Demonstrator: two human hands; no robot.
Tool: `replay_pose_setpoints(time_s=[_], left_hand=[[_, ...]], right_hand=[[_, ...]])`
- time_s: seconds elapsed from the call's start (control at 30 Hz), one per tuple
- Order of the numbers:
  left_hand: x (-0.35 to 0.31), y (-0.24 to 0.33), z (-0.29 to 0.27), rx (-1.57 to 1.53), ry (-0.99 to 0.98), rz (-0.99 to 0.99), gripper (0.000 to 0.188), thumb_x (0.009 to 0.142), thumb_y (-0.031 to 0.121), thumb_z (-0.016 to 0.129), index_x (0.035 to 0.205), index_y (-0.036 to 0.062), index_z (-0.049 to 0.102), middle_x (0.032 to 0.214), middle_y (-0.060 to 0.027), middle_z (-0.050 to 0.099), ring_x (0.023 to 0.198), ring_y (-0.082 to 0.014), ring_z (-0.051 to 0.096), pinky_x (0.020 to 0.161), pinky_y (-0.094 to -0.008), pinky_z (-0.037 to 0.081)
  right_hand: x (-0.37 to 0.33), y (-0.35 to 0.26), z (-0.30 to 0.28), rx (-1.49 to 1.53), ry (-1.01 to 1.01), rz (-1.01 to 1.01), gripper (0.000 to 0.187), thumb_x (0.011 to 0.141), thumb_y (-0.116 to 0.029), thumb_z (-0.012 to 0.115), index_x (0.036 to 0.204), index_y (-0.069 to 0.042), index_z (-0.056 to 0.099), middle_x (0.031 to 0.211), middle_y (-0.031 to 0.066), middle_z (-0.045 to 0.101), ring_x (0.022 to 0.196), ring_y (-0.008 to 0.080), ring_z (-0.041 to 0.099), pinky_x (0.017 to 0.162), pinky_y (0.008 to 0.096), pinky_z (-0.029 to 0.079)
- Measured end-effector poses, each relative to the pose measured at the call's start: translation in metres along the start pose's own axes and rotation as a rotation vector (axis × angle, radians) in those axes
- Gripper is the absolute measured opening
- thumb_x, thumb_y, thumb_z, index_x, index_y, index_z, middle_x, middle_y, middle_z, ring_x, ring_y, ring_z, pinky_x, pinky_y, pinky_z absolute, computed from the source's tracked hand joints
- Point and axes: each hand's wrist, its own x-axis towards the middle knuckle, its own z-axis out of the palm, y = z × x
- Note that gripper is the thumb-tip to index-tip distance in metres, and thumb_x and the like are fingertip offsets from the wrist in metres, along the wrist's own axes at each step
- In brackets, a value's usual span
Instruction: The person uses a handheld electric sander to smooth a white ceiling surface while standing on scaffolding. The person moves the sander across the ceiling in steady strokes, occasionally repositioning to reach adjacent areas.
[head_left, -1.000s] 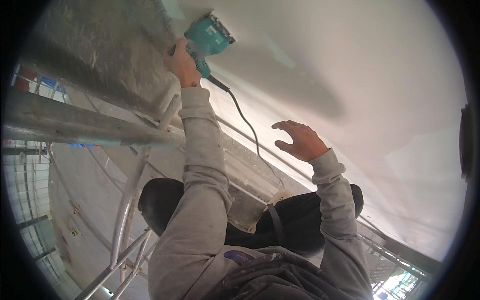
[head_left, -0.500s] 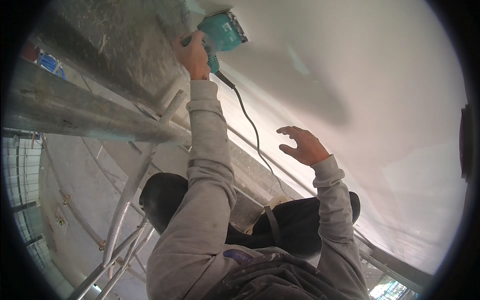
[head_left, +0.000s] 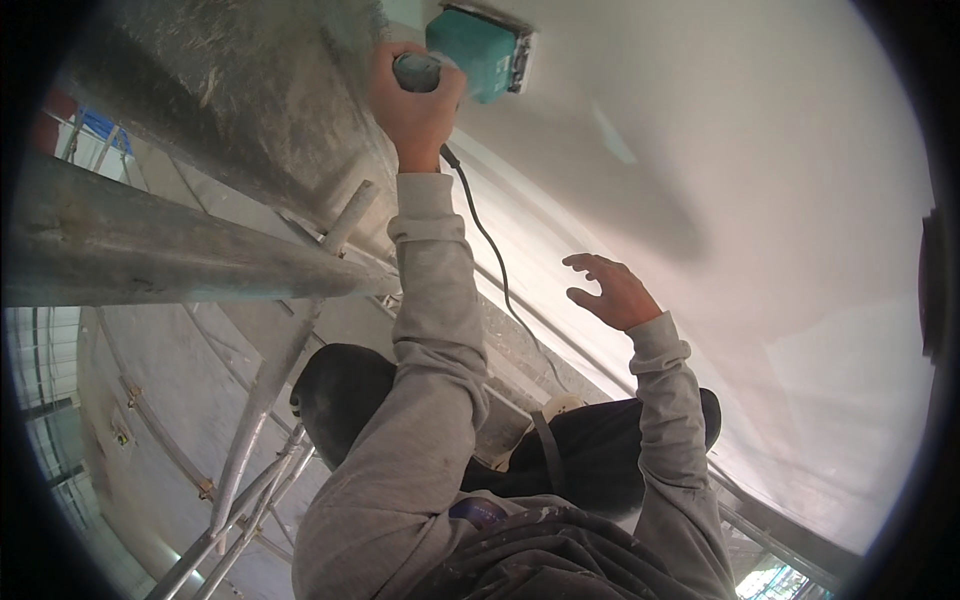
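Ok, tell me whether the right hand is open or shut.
Open: the thumb of the right hand stands apart from its loosely bent fingers, with nothing held between them.

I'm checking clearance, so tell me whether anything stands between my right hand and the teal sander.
Nothing visible stands between the right hand and the teal sander held in the left hand; the dark cord runs left of that path.
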Motion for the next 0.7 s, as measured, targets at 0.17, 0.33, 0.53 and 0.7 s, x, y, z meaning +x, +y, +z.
replay_pose_setpoints(time_s=[0.17, 0.33, 0.53, 0.7], left_hand=[[-0.004, -0.022, -0.005, 0.110, 0.035, 0.030, 0.032, 0.064, 0.007, 0.073, 0.090, 0.0055, 0.055, 0.083, -0.0047, 0.055, 0.070, -0.0161, 0.054, 0.064, -0.0311, 0.048], [-0.004, -0.014, -0.001, 0.028, 0.022, 0.073, 0.030, 0.065, 0.007, 0.073, 0.089, 0.0063, 0.055, 0.084, -0.0042, 0.055, 0.071, -0.0145, 0.053, 0.064, -0.0300, 0.048], [0.014, 0.008, 0.002, 0.054, -0.055, 0.192, 0.023, 0.073, 0.004, 0.067, 0.094, 0.0033, 0.057, 0.085, -0.0042, 0.059, 0.066, -0.0133, 0.056, 0.061, -0.0277, 0.048], [0.015, 0.017, -0.004, -0.051, -0.015, -0.137, 0.027, 0.073, 0.007, 0.066, 0.098, 0.0020, 0.057, 0.096, -0.0088, 0.058, 0.082, -0.0178, 0.057, 0.073, -0.0314, 0.047]], right_hand=[[-0.006, -0.003, -0.006, -0.023, 0.018, -0.010, 0.044, 0.085, -0.031, 0.065, 0.123, -0.012, 0.056, 0.116, 0.0134, 0.064, 0.105, 0.0321, 0.061, 0.090, 0.0438, 0.049], [-0.008, -0.008, -0.008, -0.020, 0.016, 0.000, 0.044, 0.085, -0.031, 0.065, 0.123, -0.011, 0.056, 0.117, 0.0141, 0.063, 0.107, 0.0325, 0.060, 0.091, 0.0441, 0.049], [-0.007, 0.001, -0.006, 0.009, 0.003, 0.004, 0.043, 0.085, -0.031, 0.064, 0.123, -0.011, 0.056, 0.118, 0.0134, 0.063, 0.108, 0.0324, 0.059, 0.094, 0.0436, 0.047], [-0.014, 0.002, -0.008, -0.011, 0.014, -0.001, 0.042, 0.086, -0.030, 0.064, 0.123, -0.012, 0.056, 0.118, 0.0135, 0.063, 0.108, 0.0326, 0.059, 0.094, 0.0436, 0.047]])
